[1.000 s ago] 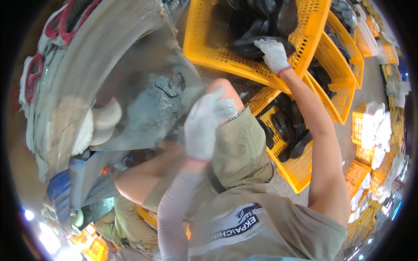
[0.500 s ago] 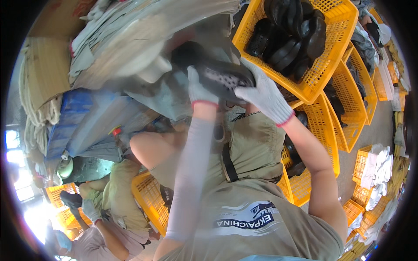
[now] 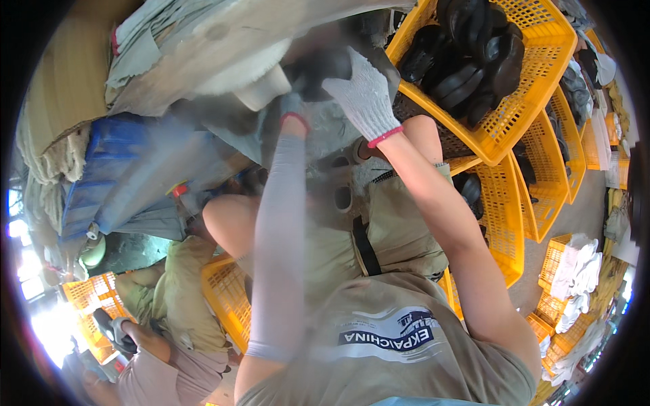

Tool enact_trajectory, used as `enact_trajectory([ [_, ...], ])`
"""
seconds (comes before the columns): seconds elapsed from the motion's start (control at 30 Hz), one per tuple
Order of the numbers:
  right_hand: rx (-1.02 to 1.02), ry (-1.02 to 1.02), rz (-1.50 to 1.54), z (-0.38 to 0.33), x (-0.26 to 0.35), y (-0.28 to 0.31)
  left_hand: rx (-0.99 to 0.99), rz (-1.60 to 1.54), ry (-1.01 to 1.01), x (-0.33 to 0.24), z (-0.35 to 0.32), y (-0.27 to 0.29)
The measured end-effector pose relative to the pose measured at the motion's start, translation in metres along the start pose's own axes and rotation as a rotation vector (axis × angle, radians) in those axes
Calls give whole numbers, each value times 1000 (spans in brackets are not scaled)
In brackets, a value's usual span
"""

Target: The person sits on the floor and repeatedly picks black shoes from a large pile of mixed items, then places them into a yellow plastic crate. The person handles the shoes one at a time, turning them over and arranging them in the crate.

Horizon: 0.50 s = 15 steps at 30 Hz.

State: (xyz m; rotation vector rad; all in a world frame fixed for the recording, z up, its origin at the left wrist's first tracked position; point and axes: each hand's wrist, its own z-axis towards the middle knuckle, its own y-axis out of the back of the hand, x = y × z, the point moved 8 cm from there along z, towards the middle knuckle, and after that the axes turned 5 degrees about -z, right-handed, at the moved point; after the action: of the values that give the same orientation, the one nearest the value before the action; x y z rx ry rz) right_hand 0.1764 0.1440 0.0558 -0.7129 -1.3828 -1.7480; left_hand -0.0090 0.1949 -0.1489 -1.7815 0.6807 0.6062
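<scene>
My right hand (image 3: 365, 95), in a white knit glove with a red cuff, grips the near right side of a black shoe (image 3: 326, 73). My left hand (image 3: 291, 106), gloved too, holds the shoe from below on its left; its fingers are partly hidden and hazy. Right beside the shoe's left end is a pale, blunt cylindrical piece (image 3: 265, 86) under a large fabric-draped cover (image 3: 223, 57). Whether the shoe touches that piece, I cannot tell. Grey sheeting (image 3: 237, 128) hangs beneath my hands.
A yellow crate (image 3: 497, 145) heaped with black shoes (image 3: 464, 64) stands at the upper right. More yellow crates (image 3: 504, 223) are lined up below and behind it. A blue panel (image 3: 112, 162) is on the left. At the lower left another person (image 3: 162, 365) handles a dark shoe.
Both hands have carried the shoe up and left, toward the pale piece. Its perforated face, visible before, has turned out of sight.
</scene>
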Motion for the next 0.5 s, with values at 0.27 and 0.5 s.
enact_trajectory([
  [0.27,228,-68,-112,39,-19,-61,-362,1372,-442,-66,-99,-25],
  [0.5,379,49,-125,-5,30,17,-363,90,-58,-23,-91,-56],
])
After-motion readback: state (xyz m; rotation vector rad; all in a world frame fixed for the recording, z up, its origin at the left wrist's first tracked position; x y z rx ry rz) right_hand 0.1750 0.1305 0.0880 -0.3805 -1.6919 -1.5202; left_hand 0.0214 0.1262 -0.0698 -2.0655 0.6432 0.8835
